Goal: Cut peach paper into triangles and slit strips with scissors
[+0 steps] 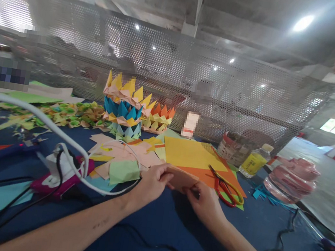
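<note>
A strip of pinkish-orange paper (182, 179) is held up off the blue tabletop between my two hands. My left hand (155, 179) pinches its left end between thumb and fingers. At the right end, my right hand (203, 199) grips the paper the same way. Scissors (229, 189) with red and yellow handles lie just right of my right hand, on sheets of orange paper (191, 176). Behind the strip is a yellow paper sheet (194, 154). Cut pink paper pieces (137, 153) and a pale green piece (124, 172) lie beyond my left hand.
Folded paper crowns (123, 112) stand at the back left. A purple power strip (62, 179) with a white cable (36, 112) is at left. On the right are a yellow-labelled bottle (254, 161) and a pink jug (292, 179). A perforated metal screen (164, 65) spans the back.
</note>
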Available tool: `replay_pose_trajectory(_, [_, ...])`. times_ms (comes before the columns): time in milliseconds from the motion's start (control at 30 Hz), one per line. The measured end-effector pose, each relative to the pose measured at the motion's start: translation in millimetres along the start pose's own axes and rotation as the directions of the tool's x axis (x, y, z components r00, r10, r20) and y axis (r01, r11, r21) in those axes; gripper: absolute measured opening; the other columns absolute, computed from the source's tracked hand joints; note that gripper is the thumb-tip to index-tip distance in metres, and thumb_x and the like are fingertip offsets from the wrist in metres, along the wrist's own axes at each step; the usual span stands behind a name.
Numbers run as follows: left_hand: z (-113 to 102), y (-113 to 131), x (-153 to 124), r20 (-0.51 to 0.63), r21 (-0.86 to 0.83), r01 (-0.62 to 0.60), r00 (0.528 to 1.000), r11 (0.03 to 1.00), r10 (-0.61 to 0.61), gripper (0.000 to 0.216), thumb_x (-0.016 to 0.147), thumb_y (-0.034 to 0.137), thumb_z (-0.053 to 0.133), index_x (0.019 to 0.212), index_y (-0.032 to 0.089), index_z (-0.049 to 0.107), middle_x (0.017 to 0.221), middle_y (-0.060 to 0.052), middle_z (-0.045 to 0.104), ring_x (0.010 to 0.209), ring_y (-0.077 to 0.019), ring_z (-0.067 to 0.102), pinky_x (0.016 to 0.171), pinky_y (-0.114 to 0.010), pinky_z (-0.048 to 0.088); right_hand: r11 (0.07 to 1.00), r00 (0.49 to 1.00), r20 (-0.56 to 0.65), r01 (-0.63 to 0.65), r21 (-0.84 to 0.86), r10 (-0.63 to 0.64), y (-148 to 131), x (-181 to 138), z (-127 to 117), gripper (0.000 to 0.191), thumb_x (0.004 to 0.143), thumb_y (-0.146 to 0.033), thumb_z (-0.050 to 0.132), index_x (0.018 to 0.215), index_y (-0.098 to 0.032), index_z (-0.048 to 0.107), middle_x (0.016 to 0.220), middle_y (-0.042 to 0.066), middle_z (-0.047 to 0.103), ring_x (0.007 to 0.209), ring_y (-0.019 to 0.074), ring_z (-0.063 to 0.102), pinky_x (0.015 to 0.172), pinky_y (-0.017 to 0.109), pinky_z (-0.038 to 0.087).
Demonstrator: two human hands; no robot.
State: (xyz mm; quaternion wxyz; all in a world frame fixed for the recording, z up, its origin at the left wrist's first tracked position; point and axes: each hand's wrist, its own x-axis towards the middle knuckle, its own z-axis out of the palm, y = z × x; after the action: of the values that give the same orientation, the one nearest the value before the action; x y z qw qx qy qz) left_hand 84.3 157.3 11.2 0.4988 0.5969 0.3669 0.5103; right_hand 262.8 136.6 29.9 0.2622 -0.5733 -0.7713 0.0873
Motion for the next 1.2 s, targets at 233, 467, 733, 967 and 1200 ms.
replay_pose_trajectory(233, [3.0,-9.3,0.5,-0.041,-0.075,0.021,0.999,0.997,-0.024,0.020,0.076,0.023,0.055,0.089,0.013,0.067,0.086,-0.007,0.070,0.069,-0.0181,0.065,0.071,-0.033,0.054,0.997,1.000,0.005,0.008,-0.074,-0.008,-2.0,-0.7,0.9,0.014,0.080,-0.024,0.052,0.078,-0.018,0.064,0.076,0.010,0.070,0.070,0.0236,0.065,0.060,0.030,0.043])
replay_pose_trajectory(467, [2.3,6.9,-2.7,-0.024,-0.070,-0.042,0.999,0.997,0.040,0.020,0.075,0.014,0.052,0.087,0.013,0.068,0.083,-0.006,0.070,0.076,-0.0186,0.065,0.075,-0.032,0.052,0.998,0.996,-0.069,0.063,0.009,-0.063,-1.9,1.7,-4.6,0.014,0.082,-0.028,0.052,0.082,-0.019,0.064,0.082,0.006,0.069,0.072,0.0205,0.062,0.062,0.030,0.045])
replay_pose_trajectory(733, [0.4,22.2,-7.4,-0.156,-0.073,-0.219,0.966,0.973,0.205,0.020,0.079,0.014,0.054,0.097,0.017,0.063,0.120,-0.010,0.058,0.115,-0.0194,0.052,0.098,-0.032,0.040,0.842,0.765,-0.367,0.526,-0.119,-0.529,10.1,4.2,-23.1,0.019,0.085,-0.012,0.050,0.089,-0.024,0.064,0.098,0.005,0.071,0.093,0.0211,0.060,0.083,0.037,0.047])
replay_pose_trajectory(967, [0.0,30.5,-6.4,0.216,-0.454,0.335,0.940,0.825,-0.263,0.034,0.068,0.035,0.073,0.092,0.015,0.063,0.092,-0.010,0.070,0.086,-0.0220,0.066,0.074,-0.031,0.051,0.777,0.693,-0.353,0.549,-0.308,-0.629,17.8,3.0,-26.9,0.022,0.083,-0.012,0.054,0.093,-0.026,0.068,0.100,0.003,0.072,0.096,0.0206,0.060,0.085,0.039,0.046])
replay_pose_trajectory(1200, [1.8,29.9,-6.9,0.123,-0.395,0.243,0.970,0.886,-0.211,0.038,0.056,0.028,0.080,0.086,0.011,0.066,0.078,-0.008,0.072,0.071,-0.0187,0.067,0.069,-0.028,0.050,0.866,0.772,-0.391,0.453,-0.213,-0.500,7.4,6.2,-21.5,0.025,0.086,-0.013,0.047,0.102,-0.023,0.062,0.109,0.008,0.066,0.103,0.0225,0.056,0.091,0.041,0.042])
